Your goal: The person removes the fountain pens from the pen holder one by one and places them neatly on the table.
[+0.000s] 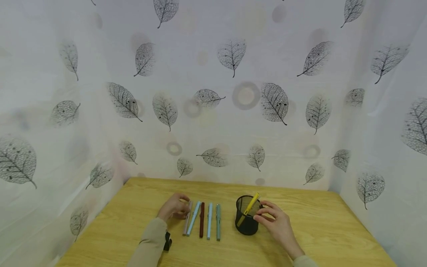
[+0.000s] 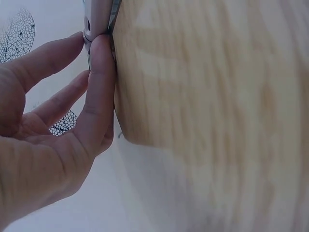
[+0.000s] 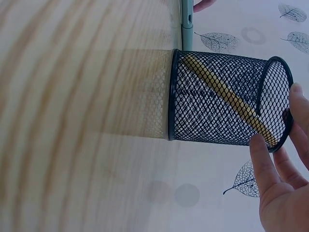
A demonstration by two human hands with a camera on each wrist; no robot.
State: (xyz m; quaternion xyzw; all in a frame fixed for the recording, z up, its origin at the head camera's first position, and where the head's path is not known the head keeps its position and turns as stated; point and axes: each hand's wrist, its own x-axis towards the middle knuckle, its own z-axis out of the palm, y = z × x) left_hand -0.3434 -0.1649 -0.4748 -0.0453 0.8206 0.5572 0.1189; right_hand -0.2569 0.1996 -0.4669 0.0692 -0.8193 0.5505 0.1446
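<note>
My left hand (image 1: pixel 174 207) is at the far end of a pinkish-grey pen (image 1: pixel 185 227), the leftmost in a row on the table. In the left wrist view, thumb and fingers pinch that pen (image 2: pixel 98 18) near its end. A black mesh pen holder (image 1: pixel 247 229) stands upright to the right of the row, with a yellow pen (image 1: pixel 252 202) leaning inside and its top above the rim. My right hand (image 1: pixel 277 225) holds the holder's right side at the rim. In the right wrist view, thumb and fingers (image 3: pixel 264 162) lie around the rim of the mesh holder (image 3: pixel 217 130).
Beside the pinkish-grey pen lie a light blue pen (image 1: pixel 193 218), a dark red pen (image 1: pixel 201 220), another light blue pen (image 1: pixel 209 221) and a grey-green pen (image 1: pixel 218 223). Leaf-printed curtains (image 1: pixel 207 126) surround the wooden table (image 1: pixel 283 191) at its back and sides.
</note>
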